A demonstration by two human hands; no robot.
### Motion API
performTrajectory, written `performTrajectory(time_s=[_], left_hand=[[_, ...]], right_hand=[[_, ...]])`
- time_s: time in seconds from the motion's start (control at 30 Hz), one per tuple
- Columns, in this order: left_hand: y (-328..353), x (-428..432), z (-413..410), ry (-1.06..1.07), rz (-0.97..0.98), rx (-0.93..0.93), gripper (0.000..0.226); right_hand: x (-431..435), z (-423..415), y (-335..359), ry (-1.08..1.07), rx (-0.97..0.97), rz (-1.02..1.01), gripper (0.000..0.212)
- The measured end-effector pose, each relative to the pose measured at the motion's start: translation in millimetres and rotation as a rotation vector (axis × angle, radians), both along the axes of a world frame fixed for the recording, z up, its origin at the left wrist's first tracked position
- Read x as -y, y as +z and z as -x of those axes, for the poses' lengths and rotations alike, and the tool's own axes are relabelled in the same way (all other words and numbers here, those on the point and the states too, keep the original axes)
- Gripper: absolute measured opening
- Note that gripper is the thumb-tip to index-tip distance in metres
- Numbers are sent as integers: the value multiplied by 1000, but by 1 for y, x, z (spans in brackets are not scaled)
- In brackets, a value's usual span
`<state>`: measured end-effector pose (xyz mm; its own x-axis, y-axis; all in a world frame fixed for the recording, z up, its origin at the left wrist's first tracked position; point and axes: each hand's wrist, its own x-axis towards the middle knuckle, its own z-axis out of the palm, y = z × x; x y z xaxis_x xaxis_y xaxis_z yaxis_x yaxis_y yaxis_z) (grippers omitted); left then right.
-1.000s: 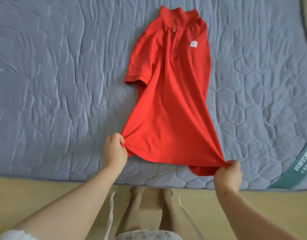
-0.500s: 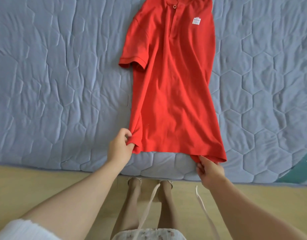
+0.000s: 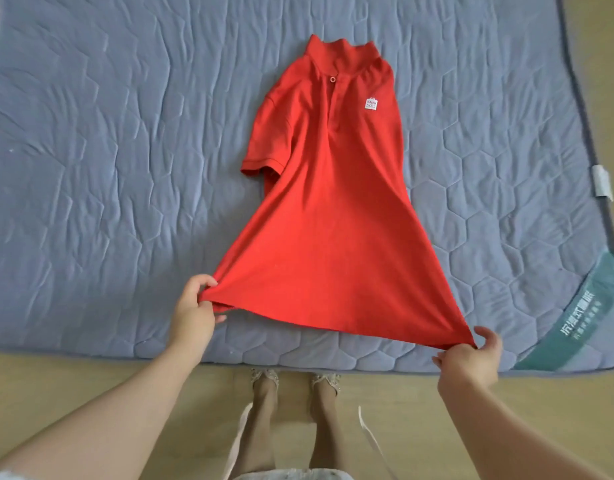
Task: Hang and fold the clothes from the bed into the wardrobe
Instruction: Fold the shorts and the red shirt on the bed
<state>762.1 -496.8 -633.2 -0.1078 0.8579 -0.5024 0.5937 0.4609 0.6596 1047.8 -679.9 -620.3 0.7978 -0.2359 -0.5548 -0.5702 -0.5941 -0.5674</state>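
A red polo shirt (image 3: 326,216) lies front up on the bed (image 3: 108,168), which is covered by a blue-grey quilted pad stitched in hexagons. The collar (image 3: 343,55) points away from the person and the hem points toward the bed's near edge. The placket is closed by 1 red button (image 3: 332,79), and a small white logo patch (image 3: 371,103) sits on the chest. 1 short sleeve (image 3: 264,147) lies flat on the person's left side of the shirt. The upper body of the shirt is narrow, while the hem is drawn out wide and taut, so the cloth spreads into a triangle. The hem's middle curves slightly away from the person.

The left hand (image 3: 194,306) pinches the left corner of the hem, with its fingers curled over the bunched cloth and the thumb beneath. The right hand (image 3: 468,362) pinches the right corner between thumb and fingers, just inside the bed's near edge. The 2 hands are well apart, and each holds only the shirt.

A green printed strip (image 3: 575,317) crosses the pad's near right corner, and a white tag (image 3: 603,181) sits on its right border. Below the bed lies a pale wooden floor (image 3: 91,375), where the person's 2 feet (image 3: 264,379) stand close to the bed.
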Motion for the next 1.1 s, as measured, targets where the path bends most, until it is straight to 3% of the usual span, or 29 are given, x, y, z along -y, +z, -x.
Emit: performTrajectory(time_s=[0.1, 0.2, 0.33, 0.47, 0.67, 0.73, 0.83, 1.0, 1.1], left_hand=[[9, 2, 16, -219, 9, -147, 45], [13, 8, 30, -437, 18, -409, 41], [13, 18, 35, -803, 190, -780, 26], [4, 24, 28, -872, 341, -881, 20], [-4, 27, 3, -985, 576, -1119, 35], [-4, 24, -3, -1078, 718, -1121, 42], [-3, 16, -13, -1163, 846, -933, 49], [9, -20, -39, -834, 496, -684, 25], [15, -51, -53, -730, 432, -553, 23]], right_hand=[[7, -9, 8, 98, 25, 78, 51], [13, -10, 9, 162, 12, 208, 40], [26, -7, 1, 171, -15, 319, 30], [34, 0, -12, 254, -89, 354, 23], [24, -5, -15, 336, -220, 505, 23], [14, -5, -12, 363, -327, 592, 33], [-10, 1, -6, 361, -410, 636, 41], [-61, 8, 6, 516, -385, 521, 49], [-100, 14, 10, 575, -321, 427, 50]])
